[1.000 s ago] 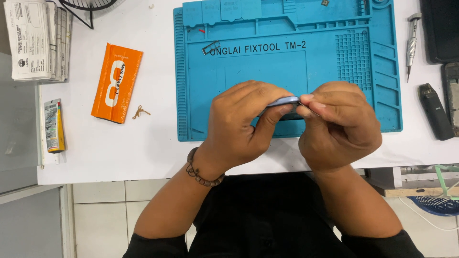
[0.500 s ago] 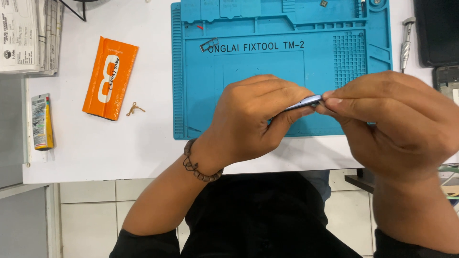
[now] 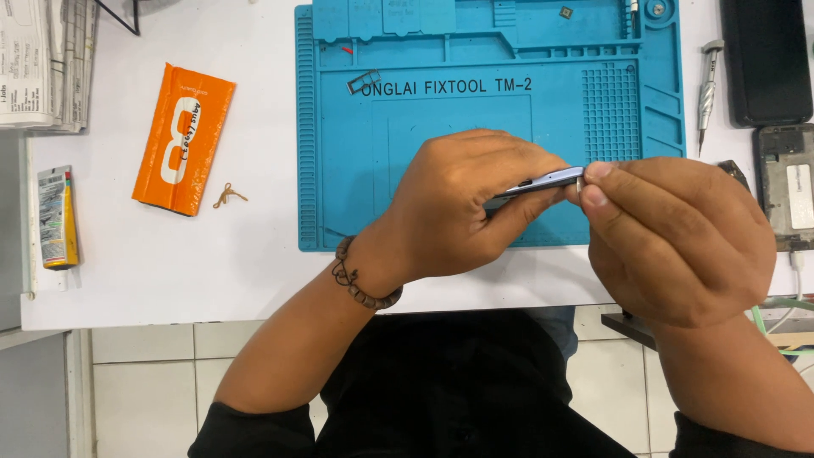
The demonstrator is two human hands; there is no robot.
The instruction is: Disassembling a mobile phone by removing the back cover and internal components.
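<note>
Phone (image 3: 543, 181): slim, blue-grey, held edge-on above the near edge of the blue work mat (image 3: 339, 170), off the surface. Left hand (image 3: 466, 208) is wrapped round it, thumb under and fingers over, firm grasp. Right hand (image 3: 678, 237) is pinched at the phone's right end, thumb and forefinger tips closed on something small and metallic there; too small to tell what, poss. a pin or tray.

Progress, judged from the frame: phone looks intact, back and screen not separated, no parts of it laid out. A small metal frame-like piece (image 3: 363, 81) lies on the mat's far left area, poss. a card tray, can't confirm. So work reads as early stage: edge being handled, opening of the body not yet done.

Round the mat:
- Left of mat: orange packet (image 3: 182, 140), small twisted bit (image 3: 227, 196) beside it, glue tube (image 3: 56, 216) further left, paper stack (image 3: 42, 59) at far-left corner.
- Right of mat: screwdriver (image 3: 707, 89) just beside it, then a dark device (image 3: 767, 59) and an opened phone body (image 3: 784, 187).
- All on a white table (image 3: 170, 271).
</note>
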